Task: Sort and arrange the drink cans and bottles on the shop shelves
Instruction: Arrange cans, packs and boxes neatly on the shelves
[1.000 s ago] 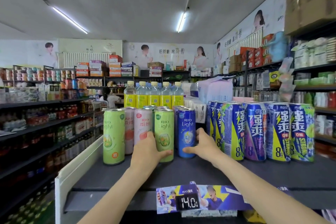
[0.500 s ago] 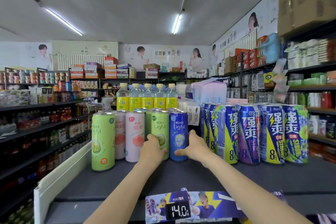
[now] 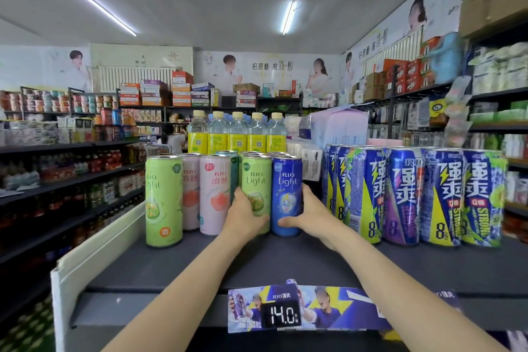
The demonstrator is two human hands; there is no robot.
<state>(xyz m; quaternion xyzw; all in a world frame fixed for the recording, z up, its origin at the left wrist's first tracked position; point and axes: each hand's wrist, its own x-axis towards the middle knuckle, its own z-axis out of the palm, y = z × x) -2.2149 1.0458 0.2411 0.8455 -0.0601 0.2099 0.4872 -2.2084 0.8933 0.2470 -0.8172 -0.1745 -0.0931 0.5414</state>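
Observation:
On the dark top shelf (image 3: 257,263) stand slim RIO cans. My left hand (image 3: 243,216) grips the lower part of a green RIO Light can (image 3: 257,180). My right hand (image 3: 310,216) grips the blue RIO Light can (image 3: 287,188) beside it, thumb in front. Both cans stand upright on the shelf, side by side. To their left are two pink cans (image 3: 214,194) and a lone green can (image 3: 163,200) nearer the front. More cans stand behind, partly hidden.
A row of tall blue and yellow cans (image 3: 414,197) fills the shelf's right side. Yellow-labelled bottles (image 3: 237,134) stand at the back. A price tag reading 14.0 (image 3: 281,314) hangs on the front edge. A white end panel (image 3: 85,260) bounds the shelf's left; aisle shelving lies beyond.
Both hands have slid the green and blue cans back, so they now line up with the pink cans. The lone green can has stayed at the front.

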